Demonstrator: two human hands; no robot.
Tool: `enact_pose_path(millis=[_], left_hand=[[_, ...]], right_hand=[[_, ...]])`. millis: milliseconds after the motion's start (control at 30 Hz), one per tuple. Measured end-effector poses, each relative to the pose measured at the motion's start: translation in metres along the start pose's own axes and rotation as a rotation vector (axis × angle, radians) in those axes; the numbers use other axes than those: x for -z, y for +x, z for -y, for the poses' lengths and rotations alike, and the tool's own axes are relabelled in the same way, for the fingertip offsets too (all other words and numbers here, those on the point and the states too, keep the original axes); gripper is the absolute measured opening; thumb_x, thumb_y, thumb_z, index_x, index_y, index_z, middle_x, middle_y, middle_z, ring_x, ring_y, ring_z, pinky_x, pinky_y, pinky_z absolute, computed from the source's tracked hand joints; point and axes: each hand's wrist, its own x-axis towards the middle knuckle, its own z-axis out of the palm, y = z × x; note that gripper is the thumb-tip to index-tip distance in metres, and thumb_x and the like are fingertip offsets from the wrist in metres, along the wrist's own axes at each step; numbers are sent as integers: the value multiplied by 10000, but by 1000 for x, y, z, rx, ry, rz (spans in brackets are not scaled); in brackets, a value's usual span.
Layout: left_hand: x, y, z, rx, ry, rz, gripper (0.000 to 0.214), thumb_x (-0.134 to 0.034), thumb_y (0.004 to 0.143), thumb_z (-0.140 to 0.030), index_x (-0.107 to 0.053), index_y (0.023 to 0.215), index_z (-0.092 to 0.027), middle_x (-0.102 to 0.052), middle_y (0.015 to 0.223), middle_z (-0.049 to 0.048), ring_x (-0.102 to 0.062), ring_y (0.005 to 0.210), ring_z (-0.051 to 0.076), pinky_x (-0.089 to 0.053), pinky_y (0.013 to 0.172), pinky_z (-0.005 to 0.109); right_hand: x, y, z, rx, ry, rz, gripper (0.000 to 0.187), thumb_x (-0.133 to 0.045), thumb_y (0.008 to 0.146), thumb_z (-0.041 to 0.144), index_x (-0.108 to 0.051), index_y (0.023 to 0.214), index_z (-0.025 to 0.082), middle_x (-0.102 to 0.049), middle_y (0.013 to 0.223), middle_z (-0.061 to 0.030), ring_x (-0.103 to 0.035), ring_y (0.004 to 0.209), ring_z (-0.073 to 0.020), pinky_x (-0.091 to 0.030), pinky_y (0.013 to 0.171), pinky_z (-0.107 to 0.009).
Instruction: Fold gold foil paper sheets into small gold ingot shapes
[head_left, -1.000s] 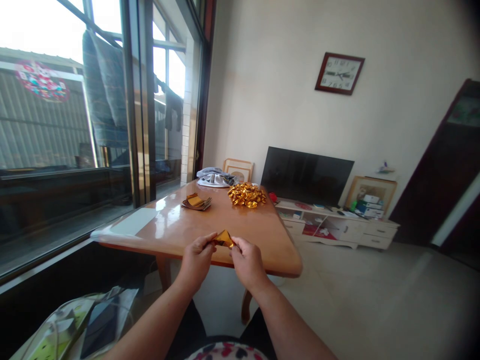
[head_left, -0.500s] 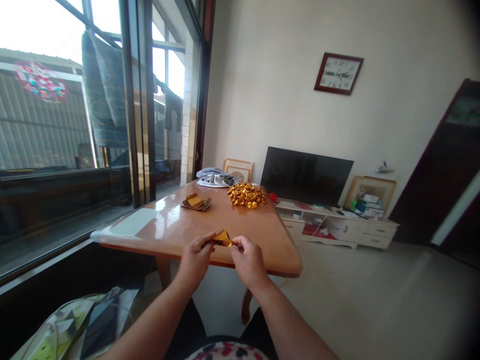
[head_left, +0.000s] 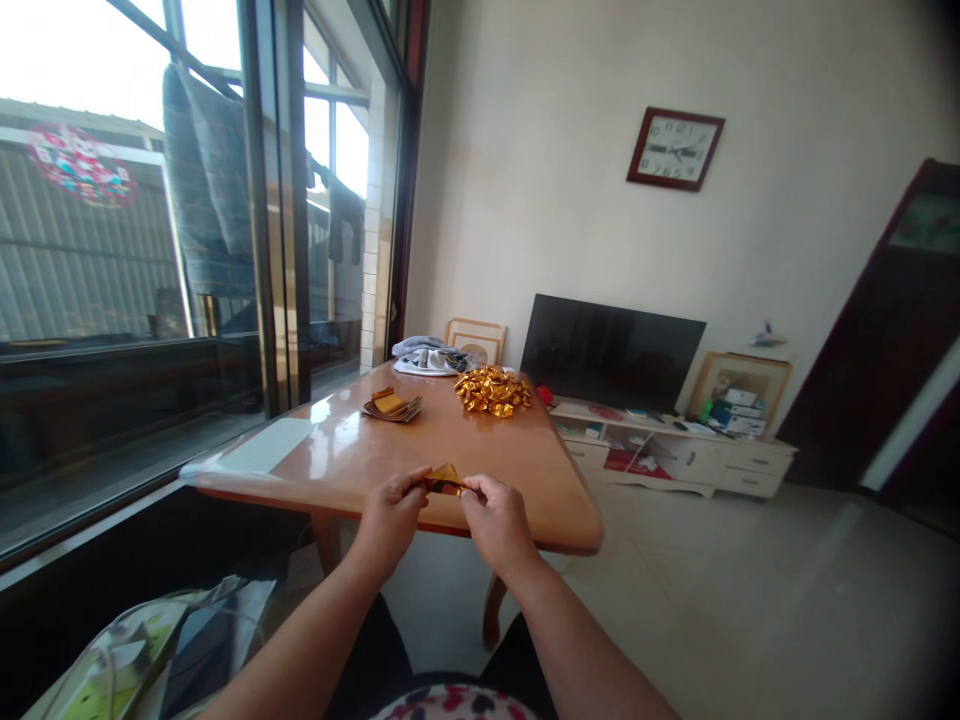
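A small folded piece of gold foil paper (head_left: 445,478) is stretched between my two hands above the table's near edge. My left hand (head_left: 395,508) pinches its left end, and my right hand (head_left: 491,508) pinches the right end between thumb and fingers. The foil's middle stands up in a peak with a dark hollow below it. Farther back on the table lies a stack of gold-and-brown paper sheets (head_left: 392,404). To the right of that stack is a heap of folded gold foil pieces (head_left: 493,391).
The glossy wooden table (head_left: 517,470) has a rounded corner at the near right. Folded cloth (head_left: 431,355) lies at its far end. Beyond it are a television (head_left: 611,350) and a low white cabinet (head_left: 697,462). Bags (head_left: 150,650) sit low on the left, below the window.
The raised peak of the gold foil paper has become a little lower and narrower, and the hollow beneath looks wider. Both hands keep their pinch in nearly the same place.
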Motion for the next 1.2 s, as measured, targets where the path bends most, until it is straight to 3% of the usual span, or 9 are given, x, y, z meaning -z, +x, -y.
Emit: enact_pose_path(millis=[200, 367, 533, 633, 733, 833, 933, 1033, 1200], left_hand=[[0, -5, -10, 78, -67, 47, 520, -662, 781, -401, -725, 1213, -118, -760, 990, 105, -660, 810, 216, -504, 734, 305], [3, -6, -18, 42, -74, 57, 421, -667, 787, -497, -780, 952, -127, -735, 856, 85, -618, 756, 202, -477, 686, 283], [11, -4, -22, 67, -49, 32, 359, -636, 796, -489, -697, 711, -146, -652, 699, 40, -557, 645, 162, -431, 603, 262], [14, -3, -22, 125, -55, 19, 328, -618, 792, -456, -640, 656, -158, -614, 656, 19, -519, 597, 145, -388, 552, 251], [15, -2, -19, 147, -56, 29, 302, -598, 791, -423, -632, 639, -164, -589, 612, 7, -489, 565, 137, -349, 523, 250], [14, -3, -19, 164, -57, 57, 279, -597, 775, -393, -636, 615, -169, -583, 587, 3, -480, 544, 136, -326, 511, 255], [13, -5, -22, 188, -62, 95, 269, -609, 753, -373, -620, 572, -174, -568, 552, 0, -459, 509, 132, -310, 495, 261], [12, -6, -26, 213, -71, 131, 270, -621, 740, -362, -603, 547, -175, -549, 528, -7, -444, 491, 126, -296, 480, 259], [12, -10, -31, 290, -94, 150, 255, -644, 729, -391, -654, 617, -162, -601, 564, 13, -522, 523, 145, -344, 489, 248]], right_hand=[[1, 1, -7, -292, 227, 61, 250, -554, 833, 346, -709, 792, 155, -686, 649, -26, -607, 562, -153, -436, 502, -221], [5, 0, -3, -400, 343, 137, 295, -574, 849, 410, -675, 772, 143, -704, 707, -60, -627, 583, -146, -484, 523, -222], [21, -2, 2, -192, 256, 205, 334, -553, 909, 456, -674, 963, 149, -688, 735, -33, -625, 613, -146, -496, 559, -234], [31, -5, 6, 18, 99, 222, 311, -586, 904, 329, -638, 1182, 197, -705, 832, -15, -631, 678, -142, -511, 636, -243], [38, -9, 13, 186, -79, 247, 377, -602, 885, 221, -613, 1261, 249, -709, 1049, -39, -652, 791, -147, -533, 742, -264], [42, -10, 20, 335, -232, 302, 403, -613, 876, 158, -613, 1263, 270, -692, 1114, -48, -656, 892, -173, -534, 817, -290], [42, -10, 23, 450, -351, 334, 306, -616, 887, 138, -648, 1169, 253, -685, 1080, -59, -651, 965, -200, -523, 835, -296], [41, -11, 22, 511, -418, 337, 169, -604, 924, 163, -661, 1067, 234, -670, 1030, -63, -645, 954, -205, -516, 830, -299], [40, -16, 17, 583, -431, 327, 103, -566, 970, 206, -641, 1039, 222, -648, 1035, -74, -627, 949, -205, -517, 842, -315]])
